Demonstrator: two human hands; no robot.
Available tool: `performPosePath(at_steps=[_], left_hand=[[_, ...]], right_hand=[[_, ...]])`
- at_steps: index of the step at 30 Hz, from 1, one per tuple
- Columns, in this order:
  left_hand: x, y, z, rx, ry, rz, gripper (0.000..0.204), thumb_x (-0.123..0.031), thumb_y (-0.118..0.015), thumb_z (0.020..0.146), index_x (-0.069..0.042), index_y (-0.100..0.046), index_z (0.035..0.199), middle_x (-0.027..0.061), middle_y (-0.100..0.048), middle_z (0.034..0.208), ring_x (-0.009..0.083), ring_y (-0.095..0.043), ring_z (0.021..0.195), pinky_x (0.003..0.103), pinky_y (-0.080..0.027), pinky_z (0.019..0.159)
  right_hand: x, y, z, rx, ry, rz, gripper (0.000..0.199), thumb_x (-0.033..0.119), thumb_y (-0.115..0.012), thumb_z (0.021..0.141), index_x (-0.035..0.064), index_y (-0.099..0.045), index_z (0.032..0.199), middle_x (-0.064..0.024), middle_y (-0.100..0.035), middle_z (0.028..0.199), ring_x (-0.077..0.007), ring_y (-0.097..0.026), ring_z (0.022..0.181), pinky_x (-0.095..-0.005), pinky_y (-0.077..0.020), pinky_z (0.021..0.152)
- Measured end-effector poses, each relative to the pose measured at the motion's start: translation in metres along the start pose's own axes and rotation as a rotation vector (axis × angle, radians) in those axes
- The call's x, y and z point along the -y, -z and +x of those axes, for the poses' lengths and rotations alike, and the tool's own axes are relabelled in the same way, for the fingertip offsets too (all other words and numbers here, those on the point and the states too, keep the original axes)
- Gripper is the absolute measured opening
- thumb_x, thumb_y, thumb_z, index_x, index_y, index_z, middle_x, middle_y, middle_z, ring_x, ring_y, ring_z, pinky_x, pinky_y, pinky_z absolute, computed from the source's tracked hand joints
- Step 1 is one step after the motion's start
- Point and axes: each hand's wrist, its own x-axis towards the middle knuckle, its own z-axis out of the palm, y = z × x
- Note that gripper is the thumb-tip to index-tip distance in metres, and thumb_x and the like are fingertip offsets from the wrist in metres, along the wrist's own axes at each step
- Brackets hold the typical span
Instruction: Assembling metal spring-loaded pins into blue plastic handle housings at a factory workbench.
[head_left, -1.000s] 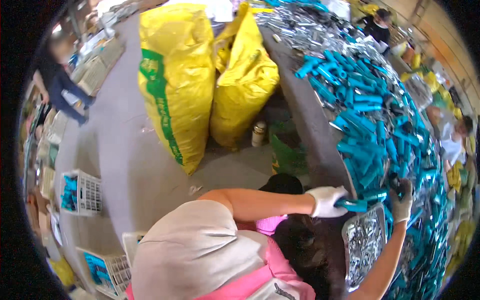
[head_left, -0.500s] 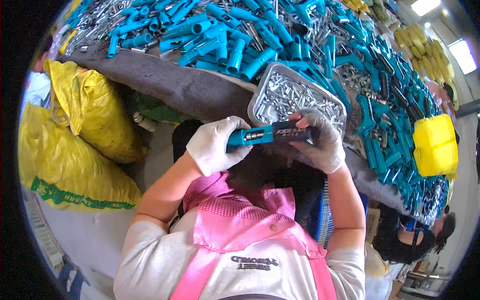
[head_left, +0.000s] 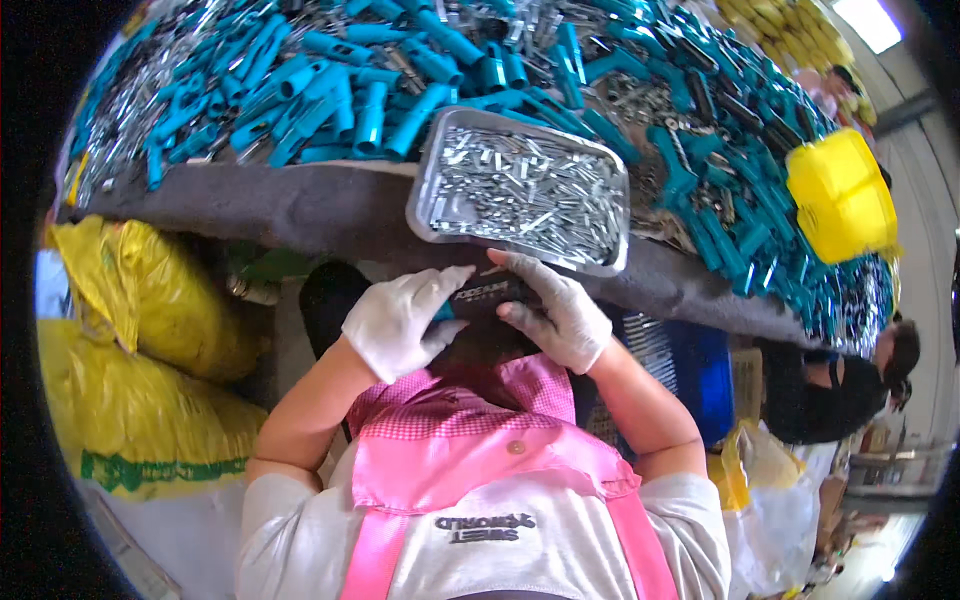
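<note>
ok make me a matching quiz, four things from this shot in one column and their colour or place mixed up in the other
Things:
1. tray
2. bin
3. sacks
4. handle

Descriptions:
A. yellow, under the table's left side
B. metal, full of small silver pieces
C. teal and black, held between left hand and right hand
D. yellow, on the table's right side

Pairs: 1-B, 2-D, 3-A, 4-C

Around your workbench
You have a metal tray (head_left: 430, 170) of small silver parts, a yellow bin (head_left: 838, 195) and yellow sacks (head_left: 130, 390).
</note>
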Motion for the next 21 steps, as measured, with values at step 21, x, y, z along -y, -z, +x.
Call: performPosePath(at_steps=[21], left_hand=[[-0.018, -0.043, 0.034, 0.142, 0.387, -0.266, 0.042, -0.03, -0.07, 0.076, -0.006, -0.053, 0.107, 0.0166, -0.063, 0.089, 0.0349, -0.062, 0.081, 0.04, -0.049, 0.07]], right_hand=[[-0.087, 0.14, -0.053, -0.56, -0.373, -0.487, 0.016, 0.01, -0.06, 0.084, 0.003, -0.06, 0.098, -0.0092, -0.065, 0.085, -0.0154, -0.063, 0.077, -0.0283, -0.0487, 0.071]])
